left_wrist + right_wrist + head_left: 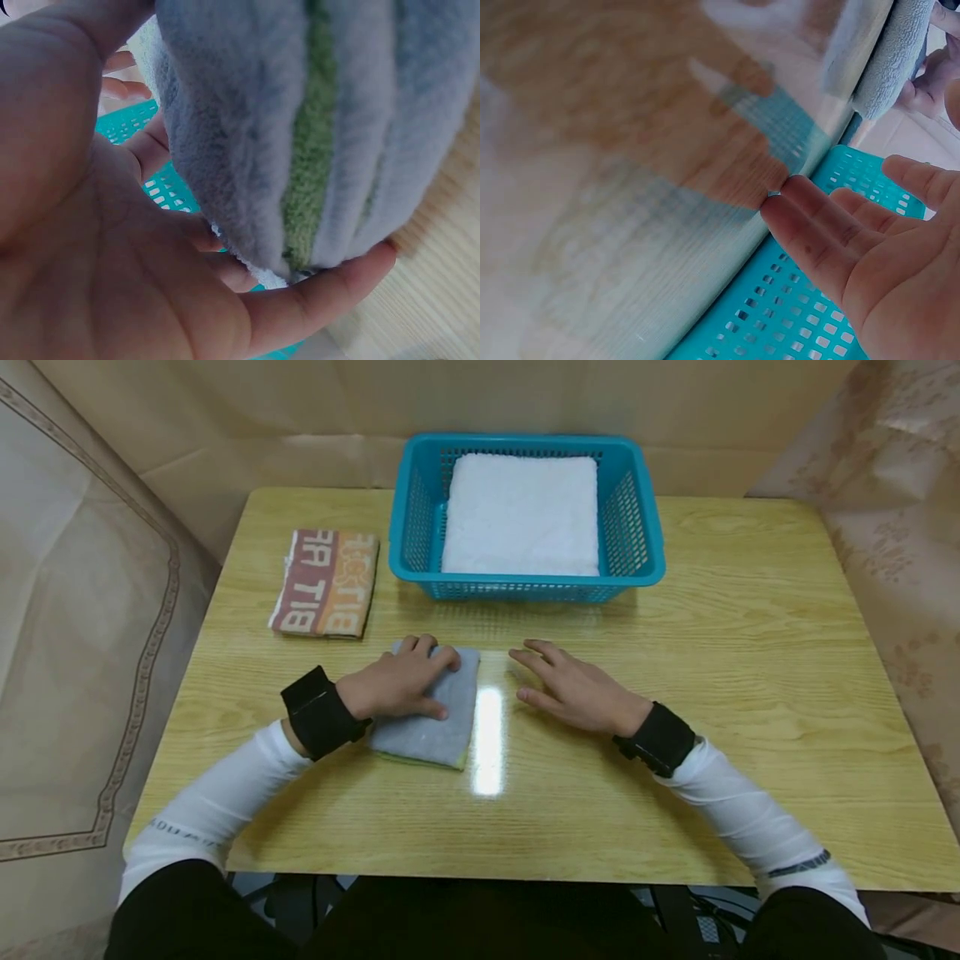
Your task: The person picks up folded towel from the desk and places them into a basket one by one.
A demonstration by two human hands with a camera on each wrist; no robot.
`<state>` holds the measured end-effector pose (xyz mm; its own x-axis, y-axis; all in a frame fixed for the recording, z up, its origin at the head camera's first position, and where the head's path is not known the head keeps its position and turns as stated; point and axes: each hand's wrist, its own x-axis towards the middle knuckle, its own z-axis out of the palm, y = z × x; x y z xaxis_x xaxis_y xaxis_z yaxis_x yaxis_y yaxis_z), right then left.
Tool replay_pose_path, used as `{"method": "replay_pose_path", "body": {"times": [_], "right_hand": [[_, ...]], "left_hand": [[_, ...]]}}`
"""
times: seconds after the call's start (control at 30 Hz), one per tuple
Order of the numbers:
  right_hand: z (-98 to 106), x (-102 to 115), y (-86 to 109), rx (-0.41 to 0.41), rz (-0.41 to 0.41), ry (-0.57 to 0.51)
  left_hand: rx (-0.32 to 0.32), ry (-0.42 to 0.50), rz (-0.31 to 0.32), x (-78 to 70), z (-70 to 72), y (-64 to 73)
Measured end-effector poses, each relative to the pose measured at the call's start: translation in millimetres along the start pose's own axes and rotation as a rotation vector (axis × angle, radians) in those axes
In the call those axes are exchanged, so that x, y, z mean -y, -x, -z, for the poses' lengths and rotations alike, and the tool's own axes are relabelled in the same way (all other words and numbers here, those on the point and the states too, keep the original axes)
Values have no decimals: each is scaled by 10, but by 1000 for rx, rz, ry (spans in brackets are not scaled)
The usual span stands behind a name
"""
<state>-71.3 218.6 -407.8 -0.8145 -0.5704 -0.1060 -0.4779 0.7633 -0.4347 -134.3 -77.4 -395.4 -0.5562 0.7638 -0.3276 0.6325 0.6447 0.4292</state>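
A folded grey towel (442, 727) with a green edge lies flat near the middle of the table. My left hand (401, 681) grips its left side, the thumb on top and the fingers bent around its far part. The left wrist view shows the stacked folds of the grey towel (232, 112) with a green stripe (311, 150) against the fingers. To the towel's right, my right hand (573, 689) holds nothing; its fingers are loosely extended. Its fingertips (795, 191) touch or nearly touch the tabletop in the right wrist view.
A blue plastic basket (525, 587) stands at the back of the table, with a folded white towel (525, 514) inside. Left of the basket lies a folded red and orange patterned towel (326, 583). The wooden table (750, 652) has its front edge close to the person.
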Motion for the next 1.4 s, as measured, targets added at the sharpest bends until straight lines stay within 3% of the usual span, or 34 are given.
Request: {"method": "replay_pose_path", "body": {"times": [0.53,0.77,1.4], "right_hand": [[24,25,-5,-28,39,57],[-22,25,-9,-25,44,60],[-48,80,19,1,-10,9]], "left_hand": [[-14,-44,4,-102,19,-91],[-20,-51,-22,-143,-6,-94],[-33,-87,-46,-191,-72,-133]]}}
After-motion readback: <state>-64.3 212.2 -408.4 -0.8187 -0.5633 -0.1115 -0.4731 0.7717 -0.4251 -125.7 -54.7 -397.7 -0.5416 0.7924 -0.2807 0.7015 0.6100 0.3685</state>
